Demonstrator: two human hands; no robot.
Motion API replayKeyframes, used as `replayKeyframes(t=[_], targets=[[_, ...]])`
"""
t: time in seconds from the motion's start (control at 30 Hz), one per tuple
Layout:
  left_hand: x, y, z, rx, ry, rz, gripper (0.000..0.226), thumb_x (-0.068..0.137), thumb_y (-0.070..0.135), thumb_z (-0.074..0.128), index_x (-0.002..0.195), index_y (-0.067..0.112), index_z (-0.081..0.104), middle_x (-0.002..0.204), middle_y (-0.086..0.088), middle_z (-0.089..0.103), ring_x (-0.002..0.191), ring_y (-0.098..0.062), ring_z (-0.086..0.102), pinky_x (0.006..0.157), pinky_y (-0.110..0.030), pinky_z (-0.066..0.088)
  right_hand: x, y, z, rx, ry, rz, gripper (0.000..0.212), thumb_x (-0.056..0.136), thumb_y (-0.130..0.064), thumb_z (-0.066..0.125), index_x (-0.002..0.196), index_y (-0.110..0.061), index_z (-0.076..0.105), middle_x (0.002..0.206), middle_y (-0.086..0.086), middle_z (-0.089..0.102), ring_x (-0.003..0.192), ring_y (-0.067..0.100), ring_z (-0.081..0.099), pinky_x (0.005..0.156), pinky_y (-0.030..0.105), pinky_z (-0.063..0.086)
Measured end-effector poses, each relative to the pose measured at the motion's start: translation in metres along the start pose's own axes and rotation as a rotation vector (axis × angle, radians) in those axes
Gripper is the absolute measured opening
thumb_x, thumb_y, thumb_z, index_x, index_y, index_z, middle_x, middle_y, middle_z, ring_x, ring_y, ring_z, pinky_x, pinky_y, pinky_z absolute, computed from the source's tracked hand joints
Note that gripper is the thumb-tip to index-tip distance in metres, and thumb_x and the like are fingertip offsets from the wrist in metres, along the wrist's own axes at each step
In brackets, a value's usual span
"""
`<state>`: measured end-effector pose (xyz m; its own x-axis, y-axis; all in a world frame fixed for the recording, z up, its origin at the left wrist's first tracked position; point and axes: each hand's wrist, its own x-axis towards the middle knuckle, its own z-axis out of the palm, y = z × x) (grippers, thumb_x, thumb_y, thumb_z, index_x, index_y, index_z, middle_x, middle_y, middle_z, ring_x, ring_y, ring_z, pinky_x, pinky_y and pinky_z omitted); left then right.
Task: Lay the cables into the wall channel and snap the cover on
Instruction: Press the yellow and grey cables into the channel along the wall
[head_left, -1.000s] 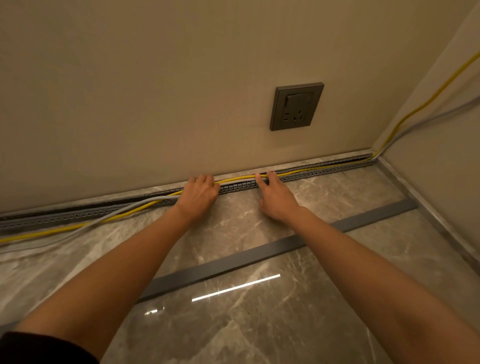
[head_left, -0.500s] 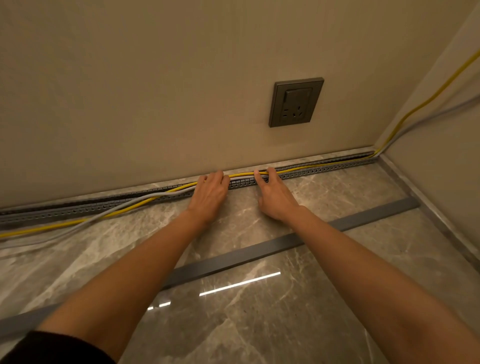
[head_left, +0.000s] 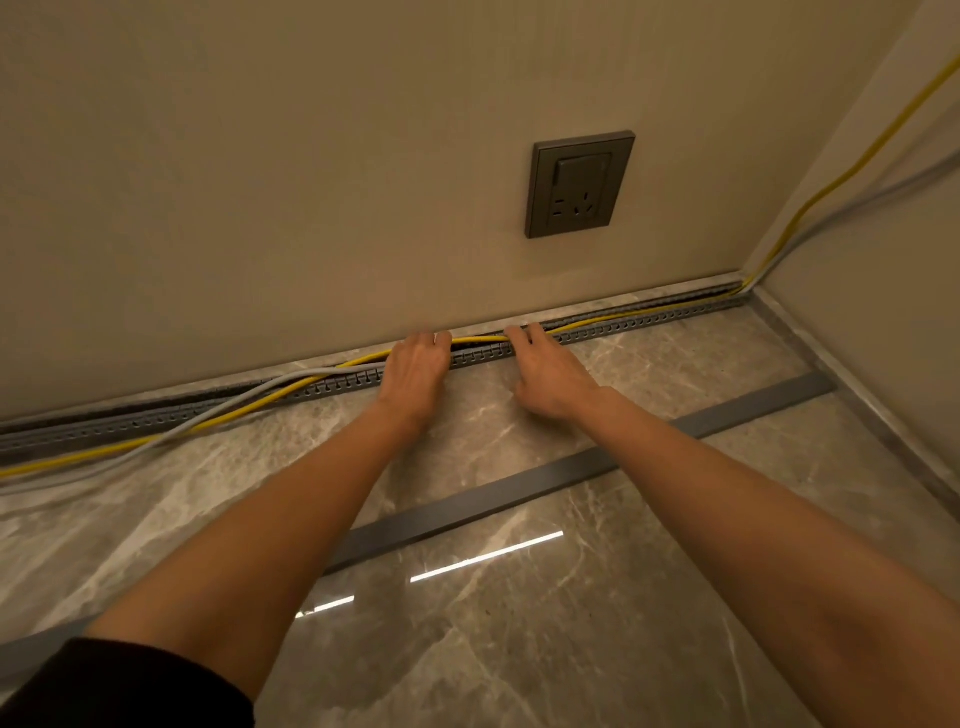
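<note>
Both our left hand (head_left: 415, 371) and right hand (head_left: 545, 374) lie palm-down against the wall channel (head_left: 332, 387), fingers (head_left: 442, 340) together and flat, pressing rather than clamping the yellow cable (head_left: 478, 339) into the slot below the socket (head_left: 579, 184). Left of the socket, that cable and the grey cable (head_left: 291, 378) spill out onto the floor (head_left: 571, 649). They look light and springy, so we would press them in bit by bit; the stiff cover (head_left: 519, 491) lies on the floor, well apart from the channel.
</note>
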<state>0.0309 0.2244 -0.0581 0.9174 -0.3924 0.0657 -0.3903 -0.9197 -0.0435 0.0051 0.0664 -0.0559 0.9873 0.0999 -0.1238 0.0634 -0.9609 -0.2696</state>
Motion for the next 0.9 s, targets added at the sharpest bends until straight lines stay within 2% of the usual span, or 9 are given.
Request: replayKeyframes(t=[0.07,0.2,0.3,0.43,0.6,0.7,0.8,0.9], targets=[[0.0,-0.002,0.002,-0.021,0.042,-0.017,0.033,0.084,-0.008,0.048,0.116,0.002,0.046,0.119,-0.019,0.05,0.109,-0.035,0.047,0.087,-0.04,0.041,0.0,0.0,0.0,-0.012,-0.002,-0.005,0.056,0.086,-0.006,0.052,0.138,-0.004,0.032,0.135,0.021,0.037,0.125,0.036,0.041,0.097,0.041,0.043],[0.008,-0.01,-0.002,-0.025,0.034,-0.03,0.022,0.088,0.003,0.052,0.11,0.002,0.054,0.116,-0.019,0.056,0.109,-0.035,0.051,0.089,-0.041,0.039,0.0,0.001,0.001,-0.039,0.004,-0.015,0.057,0.086,-0.008,0.052,0.139,-0.004,0.031,0.136,0.019,0.037,0.127,0.035,0.038,0.1,0.04,0.041],[0.007,-0.01,-0.003,-0.034,-0.016,-0.034,0.02,0.089,0.004,0.05,0.106,-0.002,0.059,0.112,-0.022,0.059,0.105,-0.038,0.056,0.082,-0.044,0.044,-0.001,0.0,0.002,-0.044,-0.009,-0.009,0.059,0.087,-0.009,0.052,0.141,-0.005,0.029,0.139,0.019,0.034,0.131,0.036,0.034,0.105,0.04,0.037],[0.008,-0.005,-0.002,-0.001,-0.08,-0.053,0.023,0.09,0.002,0.046,0.106,-0.003,0.061,0.113,-0.023,0.062,0.106,-0.039,0.058,0.083,-0.045,0.047,0.001,0.0,0.002,-0.099,-0.023,0.004,0.057,0.089,-0.014,0.05,0.142,-0.007,0.03,0.142,0.018,0.03,0.128,0.039,0.032,0.107,0.041,0.033],[0.008,-0.001,-0.002,0.033,-0.102,-0.022,0.022,0.091,0.0,0.044,0.107,-0.002,0.059,0.114,-0.023,0.06,0.104,-0.038,0.058,0.082,-0.044,0.047,0.001,0.0,-0.001,-0.063,-0.046,0.019,0.057,0.088,-0.016,0.05,0.141,-0.007,0.031,0.143,0.015,0.028,0.13,0.036,0.029,0.107,0.044,0.036],[0.005,-0.001,-0.002,-0.02,-0.057,-0.015,0.019,0.087,-0.006,0.045,0.103,-0.004,0.056,0.113,-0.022,0.053,0.097,-0.041,0.059,0.074,-0.046,0.047,0.001,0.003,-0.002,-0.046,-0.044,0.002,0.058,0.086,-0.015,0.052,0.139,-0.006,0.032,0.142,0.014,0.035,0.128,0.034,0.034,0.107,0.041,0.034],[0.003,0.005,-0.001,-0.033,-0.048,-0.033,0.019,0.087,-0.005,0.047,0.103,-0.005,0.056,0.112,-0.022,0.054,0.102,-0.037,0.056,0.075,-0.045,0.047,0.001,0.01,-0.008,0.006,-0.021,-0.001,0.061,0.085,-0.014,0.053,0.14,-0.004,0.03,0.142,0.016,0.039,0.128,0.033,0.04,0.108,0.039,0.034],[0.003,0.01,-0.001,-0.033,-0.078,-0.094,0.018,0.091,0.004,0.049,0.104,-0.003,0.06,0.112,-0.02,0.057,0.103,-0.035,0.057,0.078,-0.044,0.048,0.001,0.023,-0.011,-0.087,0.106,0.028,0.043,0.086,-0.015,0.049,0.127,-0.001,0.043,0.129,0.018,0.051,0.118,0.034,0.05,0.099,0.043,0.04]])
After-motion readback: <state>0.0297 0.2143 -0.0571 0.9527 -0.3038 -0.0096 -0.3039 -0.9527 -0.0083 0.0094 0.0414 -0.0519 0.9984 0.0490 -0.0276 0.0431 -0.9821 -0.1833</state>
